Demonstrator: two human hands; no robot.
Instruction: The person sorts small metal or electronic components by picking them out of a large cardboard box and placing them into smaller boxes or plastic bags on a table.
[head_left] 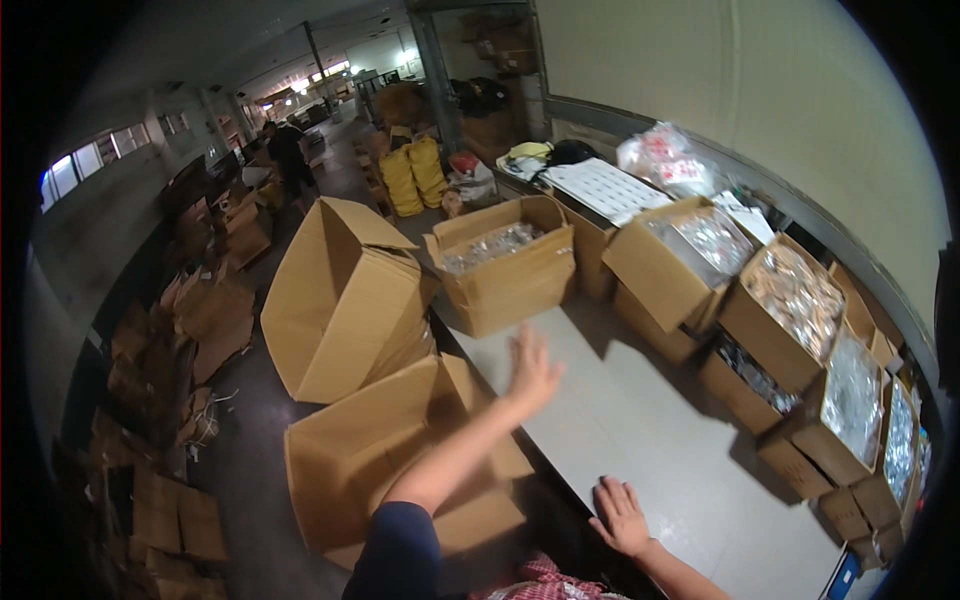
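My left hand (535, 372) is stretched forward over the pale worktable (640, 420), its fingers apart and a little blurred, holding nothing. Just beyond its fingertips stands an open cardboard box (510, 285) filled with small clear plastic-wrapped pieces. Below my left forearm is a large open carton (345, 480) with bare inner walls showing. My right hand (625, 517) lies flat near the table's front edge, fingers spread and nothing in them.
Another large open carton (325, 310) stands left of the table. Along the table's right side are stacked boxes (790, 310) of plastic-wrapped items. Printed sheets (608, 190) lie at the back. Flattened cardboard (180, 510) covers the far left. A person (290, 158) stands in the aisle near yellow sacks (412, 178).
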